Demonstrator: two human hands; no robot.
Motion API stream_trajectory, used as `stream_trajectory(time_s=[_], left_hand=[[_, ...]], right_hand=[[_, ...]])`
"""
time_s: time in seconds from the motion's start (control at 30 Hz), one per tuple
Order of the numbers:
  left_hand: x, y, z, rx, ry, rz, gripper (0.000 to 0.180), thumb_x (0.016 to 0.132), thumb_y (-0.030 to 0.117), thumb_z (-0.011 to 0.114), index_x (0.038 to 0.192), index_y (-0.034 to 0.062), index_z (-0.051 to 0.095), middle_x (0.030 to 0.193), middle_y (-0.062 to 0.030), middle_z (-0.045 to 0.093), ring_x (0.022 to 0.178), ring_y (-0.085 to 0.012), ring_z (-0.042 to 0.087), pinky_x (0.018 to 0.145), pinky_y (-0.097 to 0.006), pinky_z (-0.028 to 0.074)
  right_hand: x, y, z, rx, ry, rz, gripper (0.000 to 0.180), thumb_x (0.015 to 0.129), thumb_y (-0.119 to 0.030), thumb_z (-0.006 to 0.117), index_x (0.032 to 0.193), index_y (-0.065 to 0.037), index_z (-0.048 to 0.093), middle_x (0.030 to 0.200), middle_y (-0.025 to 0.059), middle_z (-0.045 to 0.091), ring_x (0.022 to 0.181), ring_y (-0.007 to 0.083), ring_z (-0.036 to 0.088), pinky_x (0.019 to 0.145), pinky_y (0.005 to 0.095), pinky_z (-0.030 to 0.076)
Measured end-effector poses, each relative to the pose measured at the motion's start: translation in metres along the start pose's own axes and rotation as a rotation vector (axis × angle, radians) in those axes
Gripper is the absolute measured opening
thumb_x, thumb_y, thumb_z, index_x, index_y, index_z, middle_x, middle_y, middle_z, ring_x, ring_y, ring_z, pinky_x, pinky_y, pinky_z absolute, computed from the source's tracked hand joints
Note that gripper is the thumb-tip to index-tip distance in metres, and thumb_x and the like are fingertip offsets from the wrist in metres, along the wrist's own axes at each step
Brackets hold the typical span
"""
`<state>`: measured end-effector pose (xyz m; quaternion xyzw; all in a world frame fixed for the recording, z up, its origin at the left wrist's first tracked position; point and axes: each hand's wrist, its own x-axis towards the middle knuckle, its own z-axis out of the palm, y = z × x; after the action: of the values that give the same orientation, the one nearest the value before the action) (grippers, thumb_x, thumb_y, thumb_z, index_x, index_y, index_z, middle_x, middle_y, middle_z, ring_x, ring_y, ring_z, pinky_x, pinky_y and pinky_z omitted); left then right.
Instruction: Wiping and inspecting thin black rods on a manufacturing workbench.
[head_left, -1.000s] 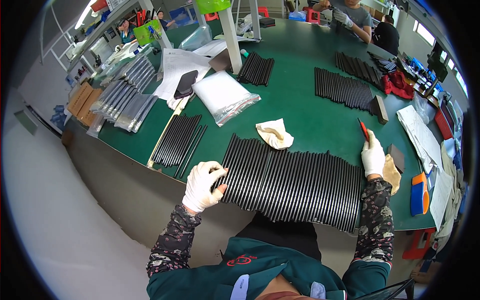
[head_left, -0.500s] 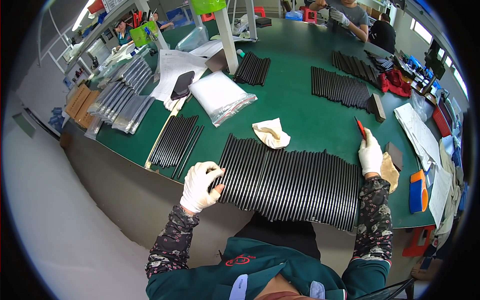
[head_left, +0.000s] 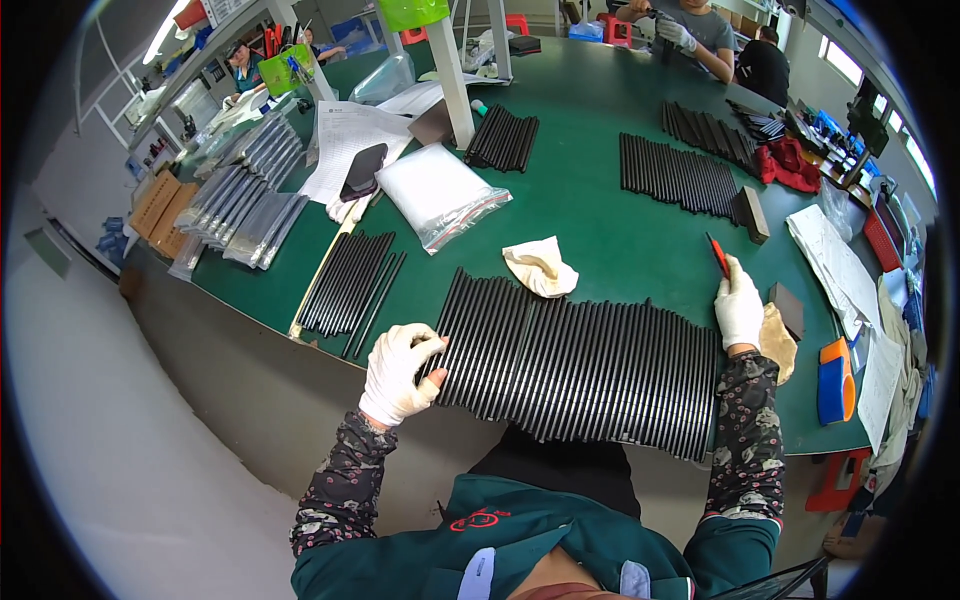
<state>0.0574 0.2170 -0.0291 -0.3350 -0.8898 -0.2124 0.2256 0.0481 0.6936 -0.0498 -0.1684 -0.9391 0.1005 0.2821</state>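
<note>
A big green table (head_left: 610, 230) is sitting in a busy workroom. The left hand (head_left: 400, 372) is curling its fingers on the black rods (head_left: 580, 365) at 8 o'clock. The right hand (head_left: 740, 308) is pinching a red pen (head_left: 718, 256) at 3 o'clock.

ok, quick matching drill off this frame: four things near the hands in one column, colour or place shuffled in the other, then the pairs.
Things:
1. left hand
2. right hand
3. crumpled cloth
4. clear plastic bag

Descriptions:
A. cream, lying just beyond the wide row of black rods
B. holds a thin red tool
C. gloved, gripping the left end of the wide rod row
D. see-through, white contents, farther back on the green table

Pairs: 1-C, 2-B, 3-A, 4-D
</note>
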Motion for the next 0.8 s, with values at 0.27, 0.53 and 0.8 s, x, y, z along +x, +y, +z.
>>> stream_trajectory(time_s=[0.27,0.53,0.8], left_hand=[[-0.0001,0.0010,-0.0017,0.004,-0.015,-0.004,0.033,0.079,0.036,0.062,0.101,0.0109,0.061,0.099,-0.0017,0.055,0.083,-0.0230,0.050,0.074,-0.036,0.040],[-0.0007,0.0015,-0.0028,0.007,-0.048,-0.016,0.035,0.083,0.038,0.058,0.102,0.0091,0.060,0.099,-0.0064,0.055,0.086,-0.0267,0.051,0.076,-0.038,0.042],[0.0006,0.0020,-0.0034,0.003,-0.039,-0.014,0.035,0.083,0.039,0.057,0.101,0.0090,0.059,0.099,-0.0069,0.055,0.087,-0.0269,0.052,0.076,-0.038,0.042]], right_hand=[[-0.0004,-0.0001,0.0001,0.012,0.016,-0.013,0.036,0.087,-0.011,0.054,0.123,-0.013,0.054,0.096,0.0146,0.064,0.088,0.0331,0.062,0.076,0.0410,0.050],[-0.0002,-0.0014,-0.0008,0.005,0.009,-0.013,0.036,0.087,-0.010,0.054,0.123,-0.013,0.054,0.095,0.0145,0.064,0.088,0.0329,0.062,0.076,0.0409,0.050],[0.0006,-0.0015,-0.0003,0.003,0.021,-0.023,0.036,0.087,-0.010,0.054,0.123,-0.013,0.054,0.095,0.0142,0.064,0.087,0.0324,0.062,0.076,0.0408,0.050]])
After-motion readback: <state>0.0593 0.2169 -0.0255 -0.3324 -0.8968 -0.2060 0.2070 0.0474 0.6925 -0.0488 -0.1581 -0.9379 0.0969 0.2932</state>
